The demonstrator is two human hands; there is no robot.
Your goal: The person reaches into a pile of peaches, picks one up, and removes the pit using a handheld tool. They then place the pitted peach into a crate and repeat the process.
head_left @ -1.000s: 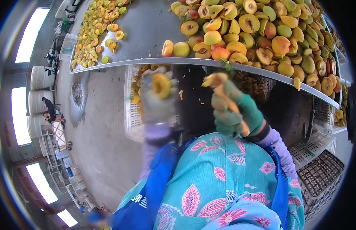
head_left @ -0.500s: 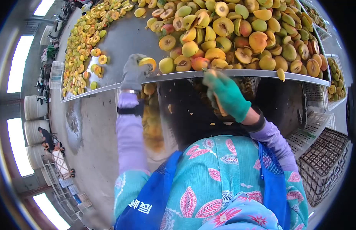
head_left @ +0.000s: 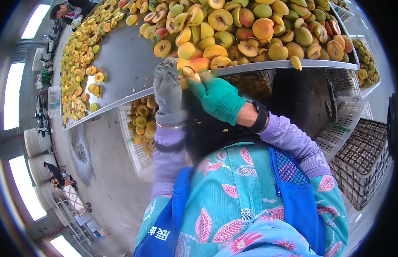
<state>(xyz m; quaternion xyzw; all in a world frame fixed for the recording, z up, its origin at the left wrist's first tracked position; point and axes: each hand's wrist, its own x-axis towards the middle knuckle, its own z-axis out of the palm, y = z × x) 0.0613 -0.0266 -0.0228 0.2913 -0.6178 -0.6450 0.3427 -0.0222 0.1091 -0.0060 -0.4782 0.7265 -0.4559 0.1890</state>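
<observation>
My left hand, in a grey glove, is closed around a yellow peach half at the near rim of the metal table. My right hand, in a green glove, meets it from the right, its fingers pressed together against the cut fruit. The slim tan-handled tool in that fist is hidden by the fingers now. Right behind both hands lies a big heap of peach halves, yellow, green and reddish, some with their cut faces up.
More halves line the table's left side. Below the rim stands a white crate of peach halves. Crates are stacked at right, near another fruit-filled crate. A co-worker is at the far left end; another person is farther off.
My right hand has moved left and up to my left hand, and the two now meet at the peach half. The view has shifted, and a co-worker shows at the top left.
</observation>
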